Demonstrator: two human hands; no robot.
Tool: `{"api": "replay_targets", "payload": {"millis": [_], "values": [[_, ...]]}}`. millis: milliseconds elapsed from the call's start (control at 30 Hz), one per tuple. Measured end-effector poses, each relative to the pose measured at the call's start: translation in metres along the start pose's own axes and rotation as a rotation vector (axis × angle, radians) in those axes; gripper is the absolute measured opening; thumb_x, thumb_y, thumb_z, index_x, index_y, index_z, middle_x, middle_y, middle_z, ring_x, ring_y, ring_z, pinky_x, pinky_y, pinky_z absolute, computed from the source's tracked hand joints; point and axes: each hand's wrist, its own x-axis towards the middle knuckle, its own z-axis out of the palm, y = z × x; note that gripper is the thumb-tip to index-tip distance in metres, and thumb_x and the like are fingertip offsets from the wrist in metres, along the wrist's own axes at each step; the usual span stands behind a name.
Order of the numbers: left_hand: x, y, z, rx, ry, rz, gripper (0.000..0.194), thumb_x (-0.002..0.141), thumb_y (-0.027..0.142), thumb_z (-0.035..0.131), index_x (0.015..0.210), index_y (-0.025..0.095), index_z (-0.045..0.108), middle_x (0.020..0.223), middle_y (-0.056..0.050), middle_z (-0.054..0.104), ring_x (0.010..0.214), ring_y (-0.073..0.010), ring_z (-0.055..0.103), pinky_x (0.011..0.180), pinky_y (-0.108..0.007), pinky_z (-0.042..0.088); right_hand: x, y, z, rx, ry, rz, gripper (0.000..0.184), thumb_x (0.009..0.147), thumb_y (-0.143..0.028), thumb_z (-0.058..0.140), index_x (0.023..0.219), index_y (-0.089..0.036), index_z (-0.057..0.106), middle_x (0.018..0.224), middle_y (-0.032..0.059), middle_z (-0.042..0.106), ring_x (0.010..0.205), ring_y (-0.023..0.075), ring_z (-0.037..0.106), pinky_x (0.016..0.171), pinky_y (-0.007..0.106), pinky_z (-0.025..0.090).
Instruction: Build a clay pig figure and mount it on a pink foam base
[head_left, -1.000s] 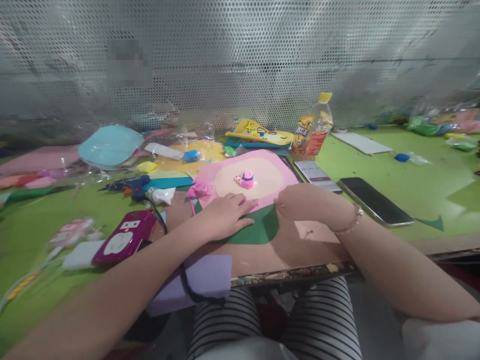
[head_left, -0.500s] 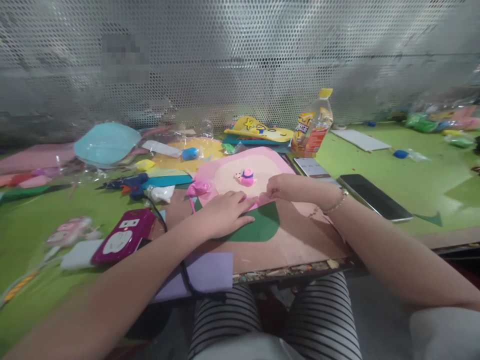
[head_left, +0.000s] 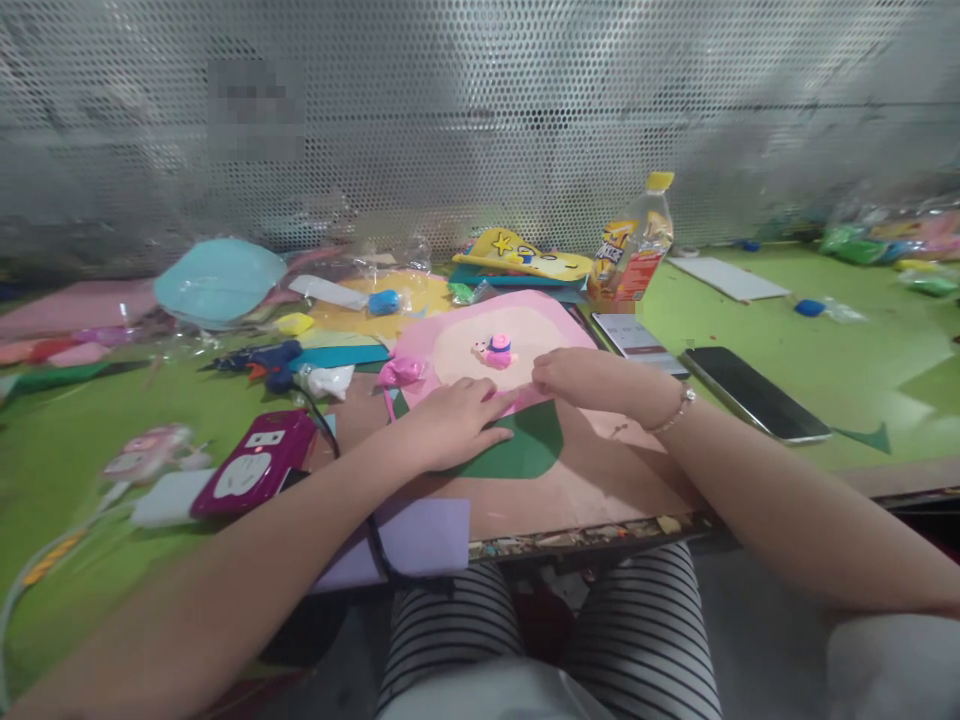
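My left hand (head_left: pixel 463 422) lies with its fingers stretched over the lower edge of a pink sheet (head_left: pixel 546 305) with a cream middle, and over a dark green sheet (head_left: pixel 525 450) below it. At the right of that edge, my right hand (head_left: pixel 574 378) is closed, its fingertips pressed together low on the pink sheet. Bright pink material (head_left: pixel 517 402) shows between the two hands; what the right fingertips pinch is hidden. A small pink clay snail (head_left: pixel 501 352) with a blue-banded spiral shell sits on the cream part. Left of the sheet rests a lump of pink clay (head_left: pixel 403 371).
A glue gun (head_left: pixel 274 362) and a magenta device (head_left: pixel 259 465) with a cable lie at the left. Toward the right are a bottle (head_left: pixel 634 245), a lit phone (head_left: pixel 637 340) and a dark phone (head_left: pixel 754 392). A perforated metal panel (head_left: pixel 480 120) stands behind.
The view has shifted slightly, so everything appears a little further right. Both hands keep nearly the same places on the sheet, and the snail has not moved.
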Motion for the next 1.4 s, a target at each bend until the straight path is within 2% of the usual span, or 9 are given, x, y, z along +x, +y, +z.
{"api": "replay_targets", "payload": {"millis": [200,400,733,1067,1400], "values": [[-0.0007,-0.0002,-0.0002,-0.004,-0.003,-0.008,0.049,0.092,0.045,0.035,0.133,0.019,0.04,0.118,-0.011,0.053,0.106,-0.0246,0.049,0.089,-0.037,0.039,-0.0024,0.0053,-0.0047,0.122,0.004,0.049,0.017,0.087,-0.012,0.043,0.082,-0.01,0.059,0.082,0.0089,0.06,0.069,0.0153,0.053,0.064,0.028,0.037],[-0.0009,0.0001,-0.0002,0.007,-0.004,-0.005,0.051,0.092,0.046,0.035,0.135,0.018,0.037,0.119,-0.012,0.052,0.105,-0.0242,0.049,0.088,-0.036,0.04,-0.0027,0.0062,-0.0081,0.272,0.009,0.051,0.018,0.087,-0.016,0.044,0.084,-0.013,0.061,0.086,0.0073,0.063,0.075,0.015,0.054,0.069,0.027,0.039],[-0.0004,-0.0019,0.0015,-0.011,-0.005,-0.001,0.051,0.092,0.045,0.035,0.135,0.019,0.036,0.118,-0.012,0.053,0.105,-0.0244,0.05,0.087,-0.036,0.04,-0.0009,0.0016,-0.0021,0.13,0.036,0.011,0.02,0.087,-0.01,0.042,0.078,-0.013,0.06,0.081,0.0069,0.06,0.073,0.0156,0.053,0.066,0.029,0.038],[-0.0003,-0.0012,0.0002,0.002,-0.016,0.001,0.051,0.092,0.044,0.035,0.136,0.018,0.035,0.117,-0.012,0.053,0.104,-0.0238,0.05,0.088,-0.035,0.039,-0.0005,0.0012,0.0004,0.022,0.022,-0.033,0.016,0.085,-0.006,0.043,0.081,-0.012,0.058,0.082,0.0078,0.059,0.075,0.0171,0.053,0.068,0.03,0.038],[-0.0009,0.0005,-0.0025,-0.019,-0.023,-0.014,0.051,0.092,0.044,0.035,0.136,0.019,0.036,0.12,-0.012,0.053,0.106,-0.0245,0.049,0.088,-0.036,0.039,-0.0014,0.0042,-0.0011,0.055,0.016,-0.011,0.026,0.092,-0.017,0.038,0.082,-0.009,0.06,0.081,0.0098,0.059,0.071,0.0161,0.052,0.066,0.03,0.037]]}}
